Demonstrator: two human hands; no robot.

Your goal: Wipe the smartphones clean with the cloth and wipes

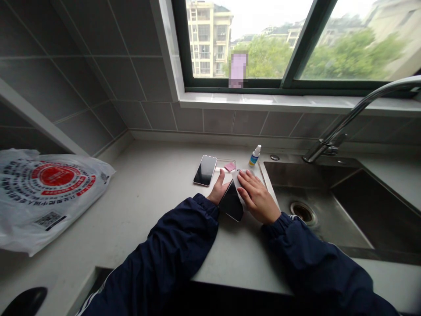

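Note:
My left hand [218,188] is closed around the side of a smartphone [231,202], its thumb up along the edge. The phone's dark screen is tilted, and a thin white sheet [242,201], perhaps a wipe, covers its right part. My right hand [259,197] lies over that sheet with fingers stretched flat and the thumb apart. A second phone [205,170], black-screened with a light frame, rests on the counter left of my hands. Just beyond them are a pink piece [230,166] and a clear tray or case [226,161]. A small spray bottle [254,156] stands upright behind my right hand.
A steel sink [350,210] with a chrome faucet [357,112] is on the right. At far left lies a white plastic bag [55,193] with red print. The pale counter [151,184] runs under a window [263,57]. A dark rounded object [26,303] shows bottom left.

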